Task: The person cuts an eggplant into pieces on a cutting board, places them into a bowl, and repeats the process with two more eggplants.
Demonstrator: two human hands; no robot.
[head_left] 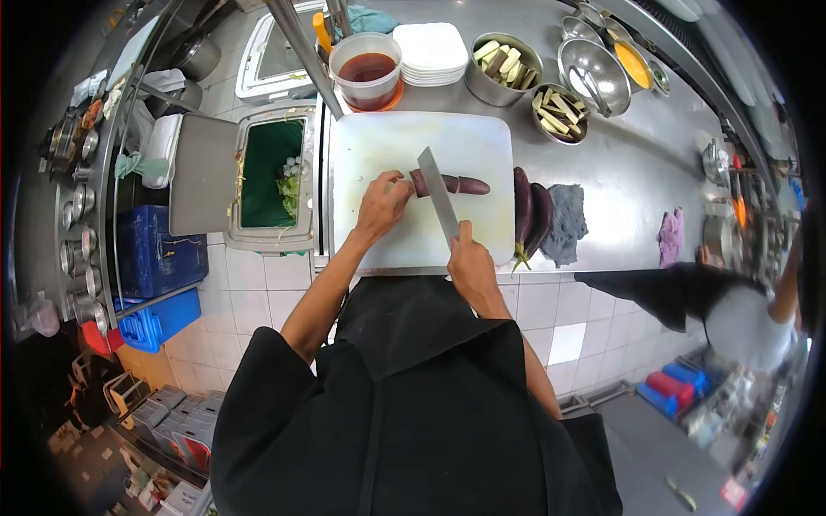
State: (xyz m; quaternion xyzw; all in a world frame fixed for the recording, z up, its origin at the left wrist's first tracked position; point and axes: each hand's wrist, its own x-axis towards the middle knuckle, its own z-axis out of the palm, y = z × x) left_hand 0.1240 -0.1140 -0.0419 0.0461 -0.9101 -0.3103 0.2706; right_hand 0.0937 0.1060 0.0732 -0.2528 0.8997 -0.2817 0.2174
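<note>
A purple eggplant [472, 186] lies crosswise on the white cutting board [370, 249], with cuts across it. My left hand [385, 203] is at its left end, fingers bent against the piece there. In my right hand [472, 261] is the handle of a wide-bladed knife [440, 194], its blade lying across the eggplant between the left piece and the rest. Whole eggplants [539, 217] rest beside the board's right edge, next to a grey cloth [567, 225].
Behind the board stand a pot [503, 95] and a bowl [559, 136] of eggplant pieces, stacked white trays [430, 53] and a tub of reddish liquid [366, 69]. An open green-lined bin [262, 172] is at left. Another person [740, 327] stands at right.
</note>
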